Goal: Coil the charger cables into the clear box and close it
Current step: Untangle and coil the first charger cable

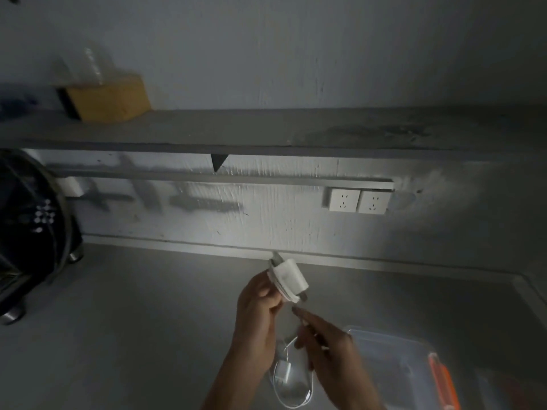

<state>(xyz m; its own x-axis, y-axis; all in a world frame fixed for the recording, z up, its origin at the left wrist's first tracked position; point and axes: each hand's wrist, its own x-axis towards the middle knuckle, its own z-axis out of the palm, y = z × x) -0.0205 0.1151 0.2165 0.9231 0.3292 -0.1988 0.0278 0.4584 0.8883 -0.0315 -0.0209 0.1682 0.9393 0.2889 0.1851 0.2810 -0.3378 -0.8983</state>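
Both hands raised over the tabletop (133, 321). Left hand (260, 309) curled tight around a white charger brick (288, 278), cable turns wrapped around its body, plug end pointing up and away. Right hand (328, 347) just below and right of the brick, fingers drawn together in a pinch; the cable in that pinch is blurred, so contact cannot be confirmed. Second charger with cable (291, 383) lies in a loose loop on the tabletop under the hands. Clear box (393, 359) sits open to the right of the right hand, orange-edged lid (444, 380) at its far side. Beyond the hands: wall sockets (358, 201), a shelf (266, 128) above carrying a yellow box (109, 97).
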